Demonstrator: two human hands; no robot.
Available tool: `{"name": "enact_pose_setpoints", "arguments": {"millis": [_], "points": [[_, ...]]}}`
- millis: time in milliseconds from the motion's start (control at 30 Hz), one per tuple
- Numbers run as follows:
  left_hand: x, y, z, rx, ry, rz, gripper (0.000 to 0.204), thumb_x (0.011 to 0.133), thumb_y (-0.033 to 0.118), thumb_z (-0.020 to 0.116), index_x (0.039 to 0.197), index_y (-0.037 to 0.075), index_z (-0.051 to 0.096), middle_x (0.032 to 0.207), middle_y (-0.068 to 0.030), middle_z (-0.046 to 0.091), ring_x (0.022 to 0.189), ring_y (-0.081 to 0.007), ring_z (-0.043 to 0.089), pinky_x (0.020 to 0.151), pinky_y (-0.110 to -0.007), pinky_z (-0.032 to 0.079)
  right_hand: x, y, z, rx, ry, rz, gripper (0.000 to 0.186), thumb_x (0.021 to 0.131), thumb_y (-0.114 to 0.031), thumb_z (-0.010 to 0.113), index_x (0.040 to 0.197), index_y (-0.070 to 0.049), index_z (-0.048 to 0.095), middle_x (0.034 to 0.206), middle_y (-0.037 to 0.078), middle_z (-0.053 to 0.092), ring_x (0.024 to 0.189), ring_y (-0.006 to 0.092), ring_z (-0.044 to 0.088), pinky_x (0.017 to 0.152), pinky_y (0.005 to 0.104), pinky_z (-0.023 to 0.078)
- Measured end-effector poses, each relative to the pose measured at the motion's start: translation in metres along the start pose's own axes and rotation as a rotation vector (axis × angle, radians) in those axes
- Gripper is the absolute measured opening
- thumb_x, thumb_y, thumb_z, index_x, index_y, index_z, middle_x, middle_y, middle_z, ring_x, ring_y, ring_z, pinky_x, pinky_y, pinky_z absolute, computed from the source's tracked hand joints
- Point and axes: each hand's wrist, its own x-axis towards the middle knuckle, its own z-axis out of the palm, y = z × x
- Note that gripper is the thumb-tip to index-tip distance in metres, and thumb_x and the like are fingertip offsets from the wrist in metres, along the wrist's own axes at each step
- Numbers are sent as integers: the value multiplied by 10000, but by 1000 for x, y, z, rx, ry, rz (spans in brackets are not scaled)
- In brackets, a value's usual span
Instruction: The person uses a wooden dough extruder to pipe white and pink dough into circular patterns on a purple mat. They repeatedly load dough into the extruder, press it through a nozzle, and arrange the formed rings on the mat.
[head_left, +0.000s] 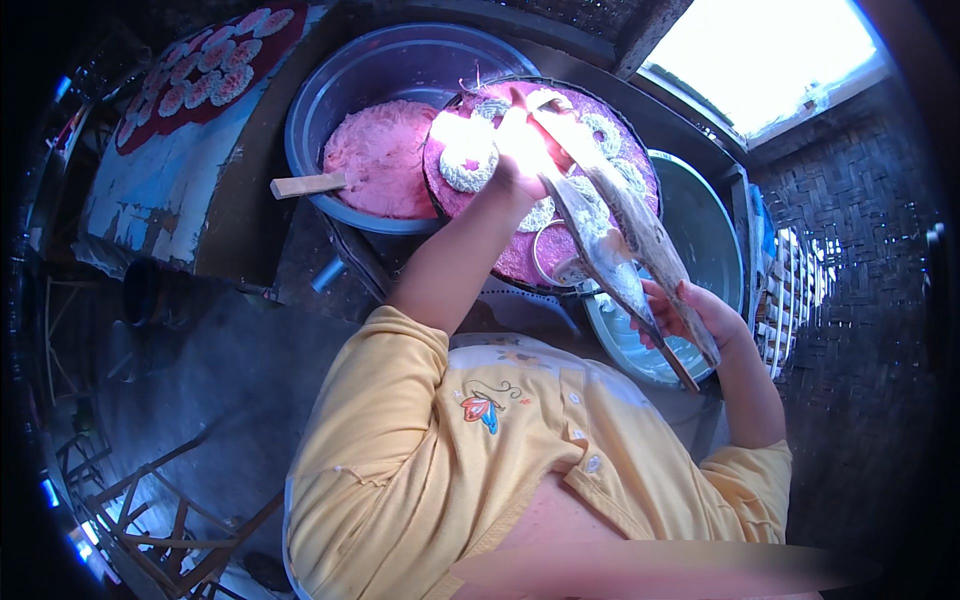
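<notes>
Two long, flat wooden paddles [640,235], pale and smeared with white, slant across a round tray [520,258] covered in pink. My right hand [700,312] is closed around their near ends. At their far ends, over the tray, is my left hand [525,165]; it seems to grip them, but strong glare washes out most of its fingers. White, flower-like rings [468,163] of dough or batter lie on the tray around the paddles. A thin round ring mould [553,252] rests by the tray's near edge.
A large blue-grey basin [310,110] with pink dough [380,150] and a wooden stick [308,185] stands left of the tray. A greenish basin [715,230] sits to the right. Farther left, pink-and-white rounds [200,75] lie on a red sheet. A woven wall [850,230] borders the right.
</notes>
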Motion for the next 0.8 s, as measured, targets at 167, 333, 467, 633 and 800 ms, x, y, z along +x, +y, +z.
{"name": "enact_pose_setpoints", "arguments": {"millis": [167,333,467,633,800], "points": [[3,25,19,61,63,29,583,876,632,380,936,70,523,832,-62,547,767,-215,557,684,-371,476,27,-4,5,-136,65,-100,618,846,-517,546,1108,43,538,875,155,633,695,204,636,640,308,511],[20,34,17,60,80,86,600,867,617,410,761,37,522,692,-92,522,719,-277,522,738,-378,435,34,-25,8,-343,192,-131,561,828,-491,576,964,53,597,761,109,630,608,149,610,565,264,492],[27,16,9,52,141,84,564,863,600,445,753,52,523,692,-83,523,710,-265,517,730,-380,436,20,-31,5,-399,325,-120,521,802,-456,597,877,59,614,666,93,618,509,142,592,472,244,469],[12,-12,2,138,240,126,529,892,598,402,855,79,499,758,-37,484,725,-199,504,692,-361,456,0,-18,-1,-380,302,-64,545,784,-477,626,886,59,613,698,101,631,503,138,596,444,240,468],[-12,7,1,244,97,37,585,896,626,342,862,69,518,793,-46,517,726,-160,543,654,-327,472,5,-1,15,-252,212,-89,507,800,-456,628,891,42,604,700,81,616,513,112,564,456,243,450]]}}
